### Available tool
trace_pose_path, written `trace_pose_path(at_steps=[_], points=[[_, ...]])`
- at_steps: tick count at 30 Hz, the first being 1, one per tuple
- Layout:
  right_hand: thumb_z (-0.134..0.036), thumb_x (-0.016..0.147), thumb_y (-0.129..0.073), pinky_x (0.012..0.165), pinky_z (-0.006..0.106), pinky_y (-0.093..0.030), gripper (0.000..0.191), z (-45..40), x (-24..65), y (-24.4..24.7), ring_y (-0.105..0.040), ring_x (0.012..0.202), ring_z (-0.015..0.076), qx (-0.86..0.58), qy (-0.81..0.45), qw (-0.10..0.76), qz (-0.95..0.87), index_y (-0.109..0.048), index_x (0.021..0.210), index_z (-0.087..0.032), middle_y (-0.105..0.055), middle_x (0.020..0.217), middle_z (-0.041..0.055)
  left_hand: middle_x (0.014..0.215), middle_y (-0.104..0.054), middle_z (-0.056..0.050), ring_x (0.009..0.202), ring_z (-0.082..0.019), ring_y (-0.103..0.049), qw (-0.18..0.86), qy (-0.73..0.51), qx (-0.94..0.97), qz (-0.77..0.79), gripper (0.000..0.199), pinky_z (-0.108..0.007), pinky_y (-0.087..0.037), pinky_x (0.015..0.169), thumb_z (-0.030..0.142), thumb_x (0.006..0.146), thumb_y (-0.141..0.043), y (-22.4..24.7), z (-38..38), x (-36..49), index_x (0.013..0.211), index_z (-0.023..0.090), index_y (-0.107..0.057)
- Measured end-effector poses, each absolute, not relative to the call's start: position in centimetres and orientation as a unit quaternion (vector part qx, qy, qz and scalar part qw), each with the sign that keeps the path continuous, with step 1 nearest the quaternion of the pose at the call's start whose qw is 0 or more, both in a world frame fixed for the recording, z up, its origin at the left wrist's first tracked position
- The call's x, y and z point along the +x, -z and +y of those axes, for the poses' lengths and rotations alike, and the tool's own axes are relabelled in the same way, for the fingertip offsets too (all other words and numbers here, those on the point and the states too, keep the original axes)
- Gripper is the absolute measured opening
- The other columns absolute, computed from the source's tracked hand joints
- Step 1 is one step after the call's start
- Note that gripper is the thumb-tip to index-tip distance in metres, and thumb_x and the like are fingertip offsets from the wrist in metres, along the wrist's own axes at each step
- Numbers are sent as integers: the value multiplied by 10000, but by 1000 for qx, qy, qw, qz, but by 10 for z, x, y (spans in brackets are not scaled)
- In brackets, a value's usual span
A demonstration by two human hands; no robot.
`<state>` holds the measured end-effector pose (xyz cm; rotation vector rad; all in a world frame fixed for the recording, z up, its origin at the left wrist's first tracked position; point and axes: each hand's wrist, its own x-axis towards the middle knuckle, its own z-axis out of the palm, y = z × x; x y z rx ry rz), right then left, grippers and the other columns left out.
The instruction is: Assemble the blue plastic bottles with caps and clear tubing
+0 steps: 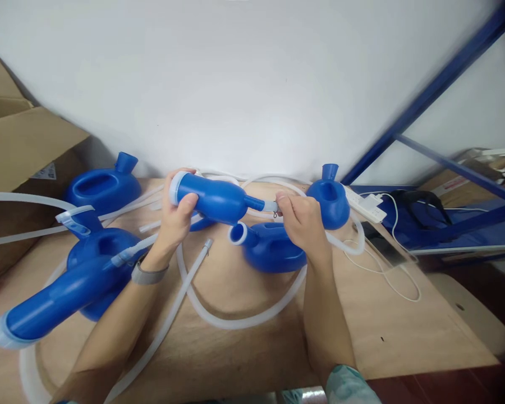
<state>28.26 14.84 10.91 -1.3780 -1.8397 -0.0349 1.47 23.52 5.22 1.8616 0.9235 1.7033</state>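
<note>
My left hand point(173, 220) is wrapped around the wide, pale-rimmed end of a blue plastic urinal funnel point(221, 197), held above the table. On the funnel's narrow spout sits the end of a translucent hose point(270, 206), which my right hand point(303, 217) pinches; a small dark wire loop hangs there. Just beneath lies a blue urinal bottle point(273, 252) with a white-rimmed mouth. To the left, a second blue funnel point(54, 300) with a hose on its spout rests against another blue bottle point(103, 247).
More blue bottles stand at the back left point(101, 188) and right point(329, 199). Loose hoses point(239, 324) curl over the wooden table point(244, 365). At left is an open cardboard box point(21, 140); at right are a power strip point(364, 205), a phone point(382, 244) and a blue metal frame point(437, 84).
</note>
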Motion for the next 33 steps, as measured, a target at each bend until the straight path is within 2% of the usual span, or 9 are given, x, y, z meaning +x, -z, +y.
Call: trace_pose_path(at_steps=[6,10,13,20,27,30,33], points=[[-333,1089,-389,613,360,-283,490,148,287,-112,-480,541,167,-527,52,412,-741,-409,608,-245,-521,547,6,1151,-641,-86,1050,-289,-674,263,-608,693,285,739,-431,-586,911,820,835,-679,-57,231,15,1289,262,-511],[-323,1082,-403,601,366,-264,500,146,288,-114,-395,508,159,-521,33,454,-722,-324,592,-258,-418,516,-17,1173,-671,-79,1089,-275,-690,280,-590,735,184,660,-451,-575,963,658,849,-795,-67,223,19,1279,291,-455],[-306,1074,-422,596,371,-260,515,144,287,-115,-342,502,159,-517,12,481,-708,-264,586,-263,-356,510,-26,1185,-668,-70,1101,-267,-691,220,-584,768,140,579,-475,-571,990,539,874,-830,-77,215,21,1252,294,-467],[-348,1064,-435,584,370,-280,533,141,291,-118,-365,517,161,-539,-34,494,-682,-325,550,-260,-390,507,-16,1320,-603,-77,1188,-273,-667,93,-532,834,111,539,-521,-600,1005,364,883,-861,-93,198,22,1268,327,-485],[-424,1041,-432,584,349,-287,523,138,293,-124,-368,537,156,-562,-122,477,-665,-341,554,-257,-367,492,-26,1446,-529,-36,1310,-279,-632,30,-508,857,82,473,-535,-599,1085,210,868,-870,-90,191,23,1202,346,-563],[-425,1034,-425,598,341,-298,514,136,294,-127,-383,557,152,-577,-157,453,-661,-333,560,-250,-375,515,-25,1470,-561,-36,1344,-303,-622,46,-509,853,108,523,-576,-570,1126,177,915,-794,-87,185,25,1332,396,-565],[-415,1033,-413,613,340,-312,501,139,297,-126,-419,572,155,-613,-191,402,-652,-347,565,-247,-413,538,-21,1446,-616,-92,1338,-334,-629,88,-505,843,162,582,-610,-558,1128,332,981,-725,-88,179,28,1509,369,-483]])
